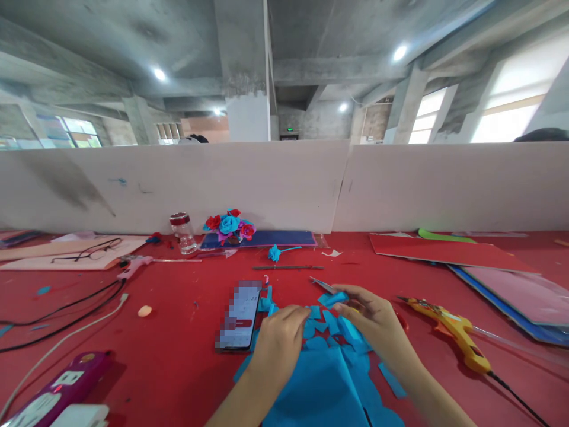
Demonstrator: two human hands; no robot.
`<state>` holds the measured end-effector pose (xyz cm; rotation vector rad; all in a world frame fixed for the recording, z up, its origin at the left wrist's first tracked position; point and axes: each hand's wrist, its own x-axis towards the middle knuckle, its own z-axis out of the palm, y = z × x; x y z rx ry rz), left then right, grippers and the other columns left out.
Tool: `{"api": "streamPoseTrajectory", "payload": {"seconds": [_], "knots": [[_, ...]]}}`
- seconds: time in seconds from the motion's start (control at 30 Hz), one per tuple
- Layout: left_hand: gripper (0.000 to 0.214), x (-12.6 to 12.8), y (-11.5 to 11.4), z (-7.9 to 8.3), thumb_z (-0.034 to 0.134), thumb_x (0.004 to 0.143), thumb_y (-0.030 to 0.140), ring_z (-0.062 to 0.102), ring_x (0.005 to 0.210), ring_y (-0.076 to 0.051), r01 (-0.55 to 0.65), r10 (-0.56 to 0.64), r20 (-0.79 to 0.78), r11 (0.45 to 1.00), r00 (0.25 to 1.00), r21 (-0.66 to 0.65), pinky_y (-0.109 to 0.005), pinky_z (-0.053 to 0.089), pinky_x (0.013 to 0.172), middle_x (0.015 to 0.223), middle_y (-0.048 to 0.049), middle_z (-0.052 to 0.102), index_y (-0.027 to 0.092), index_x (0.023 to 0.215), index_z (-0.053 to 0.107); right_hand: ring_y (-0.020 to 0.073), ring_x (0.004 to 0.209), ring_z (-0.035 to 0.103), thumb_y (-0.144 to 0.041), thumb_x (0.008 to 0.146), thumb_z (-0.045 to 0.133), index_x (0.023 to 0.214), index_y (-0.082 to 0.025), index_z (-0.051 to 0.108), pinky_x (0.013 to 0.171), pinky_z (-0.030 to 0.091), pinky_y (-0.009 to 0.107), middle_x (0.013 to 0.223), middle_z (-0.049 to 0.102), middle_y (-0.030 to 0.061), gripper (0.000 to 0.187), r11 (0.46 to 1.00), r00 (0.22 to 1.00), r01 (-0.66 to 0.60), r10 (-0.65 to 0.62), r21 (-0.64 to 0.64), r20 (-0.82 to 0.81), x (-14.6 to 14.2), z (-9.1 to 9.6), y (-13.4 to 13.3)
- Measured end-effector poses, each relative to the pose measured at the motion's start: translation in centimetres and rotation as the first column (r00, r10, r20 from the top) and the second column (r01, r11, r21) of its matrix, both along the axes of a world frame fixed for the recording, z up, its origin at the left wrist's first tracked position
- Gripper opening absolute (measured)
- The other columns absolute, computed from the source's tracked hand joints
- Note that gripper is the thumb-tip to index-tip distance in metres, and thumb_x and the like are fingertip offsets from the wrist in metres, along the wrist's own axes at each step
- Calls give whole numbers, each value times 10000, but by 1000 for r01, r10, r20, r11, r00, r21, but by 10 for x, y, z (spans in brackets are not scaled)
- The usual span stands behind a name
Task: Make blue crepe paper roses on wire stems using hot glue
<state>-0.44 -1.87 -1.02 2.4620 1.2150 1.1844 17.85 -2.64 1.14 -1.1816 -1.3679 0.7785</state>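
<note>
My left hand (280,335) rests with curled fingers on blue paper pieces (320,323) at the near middle of the red table (178,332). My right hand (371,314) is closed around scissors (323,286), whose blades point left, and pinches a small blue paper strip (333,298). A large blue paper sheet (324,385) lies under both forearms. A phone (240,317) lies just left of my left hand.
A yellow glue gun (448,329) lies to the right. Coloured paper sheets (448,252) are stacked at far right. A paper flower bouquet (229,225), a jar (182,231), a single blue paper flower (275,253), glasses (89,249), cables (66,314) and a power strip (57,391) sit left and behind.
</note>
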Motion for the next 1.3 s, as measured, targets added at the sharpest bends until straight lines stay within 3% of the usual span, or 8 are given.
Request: {"api": "streamPoseTrajectory", "payload": {"seconds": [0.13, 0.3, 0.47, 0.57, 0.63, 1.0, 1.3], "knots": [[289, -2, 2, -1, 408, 834, 64, 658, 803, -192, -38, 48, -74, 991, 996, 130, -317, 546, 706, 917, -61, 699, 182, 978, 629, 238, 939, 594, -273, 687, 670, 1030, -215, 619, 824, 478, 374, 997, 658, 70, 352, 992, 991, -48, 33, 114, 128, 4, 3, -1], [300, -4, 2, -4, 390, 816, 30, 665, 785, -203, -46, 92, -177, 967, 980, 250, -316, 560, 658, 899, -77, 698, 158, 957, 622, 235, 976, 580, -236, 748, 594, 1152, -254, 529, 837, 468, 404, 1048, 632, 64, 410, 970, 907, -85, -20, 228, 421, 8, -3, -1], [313, -5, 2, -6, 393, 807, 22, 660, 795, -201, -36, 105, -243, 961, 964, 273, -306, 553, 657, 929, -79, 692, 159, 997, 601, 238, 1010, 535, -181, 801, 539, 924, -237, 604, 848, 414, 417, 1081, 612, 73, 150, 870, 681, -196, -212, 453, 701, 11, -6, 1], [293, -5, 2, -7, 402, 810, 27, 659, 785, -204, -20, 107, -274, 953, 956, 303, -296, 552, 630, 923, -83, 691, 145, 996, 595, 231, 979, 540, -160, 821, 521, 798, -213, 604, 833, 398, 401, 1050, 621, 74, 101, 815, 629, -242, -282, 527, 725, 11, -5, 1], [286, -5, 3, -6, 401, 813, 29, 658, 789, -209, 5, 98, -290, 942, 952, 334, -297, 553, 620, 925, -88, 689, 130, 1004, 588, 226, 965, 543, -159, 823, 524, 790, -208, 602, 832, 389, 391, 1023, 632, 71, 98, 808, 617, -252, -290, 532, 732, 10, -3, 0], [269, -4, -1, -4, 391, 819, 25, 657, 763, -218, 25, 141, -362, 908, 921, 418, -299, 549, 565, 898, -93, 686, 94, 1001, 576, 180, 811, 582, -149, 817, 528, 803, -227, 594, 863, 339, 400, 814, 672, 9, 104, 870, 668, -264, -147, 417, 729, 4, 0, -2], [278, -4, -2, -4, 393, 805, 11, 656, 766, -217, 18, 128, -309, 904, 942, 427, -309, 565, 596, 901, -91, 688, 87, 997, 579, 185, 795, 576, -209, 795, 569, 771, -230, 613, 756, 454, 334, 777, 653, 15, 54, 916, 819, -178, -65, 361, 570, 4, -1, -2]]}}
